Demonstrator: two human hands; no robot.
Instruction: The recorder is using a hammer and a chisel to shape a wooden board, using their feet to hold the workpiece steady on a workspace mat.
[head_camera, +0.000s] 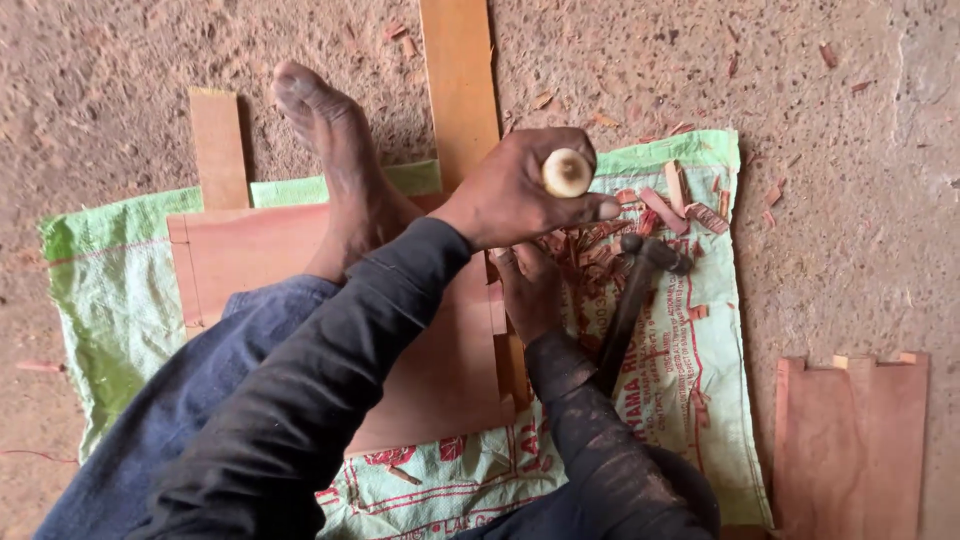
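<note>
My left hand is closed around the pale round-ended wooden handle of a chisel that stands upright, seen from above. Right beneath it, my right hand rests with curled fingers at the edge of a reddish wooden board. The left hand hides the right hand's fingertips and the chisel's blade. My bare foot presses on the board. A dark hammer lies just right of my right hand, among reddish wood chips.
A green and white woven sack lies under the board on the gritty floor. A long plank and a short one lie at the back. A notched reddish board lies at lower right.
</note>
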